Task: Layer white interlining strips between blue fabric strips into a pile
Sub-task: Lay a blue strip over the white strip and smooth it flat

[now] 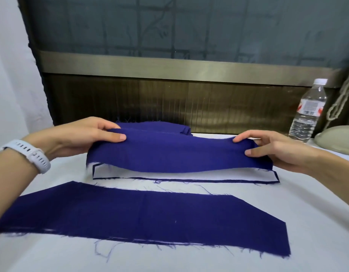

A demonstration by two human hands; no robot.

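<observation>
Nearest blue strip (142,218) lies flat on white table (277,197). Left hand (85,136) and right hand (277,150) each pinch an end of second blue strip (179,154), held just above pile (209,181) topped by white interlining (114,173).

Blue fabric strip (179,152); white interlining strip (169,175); white watch (32,154).
</observation>
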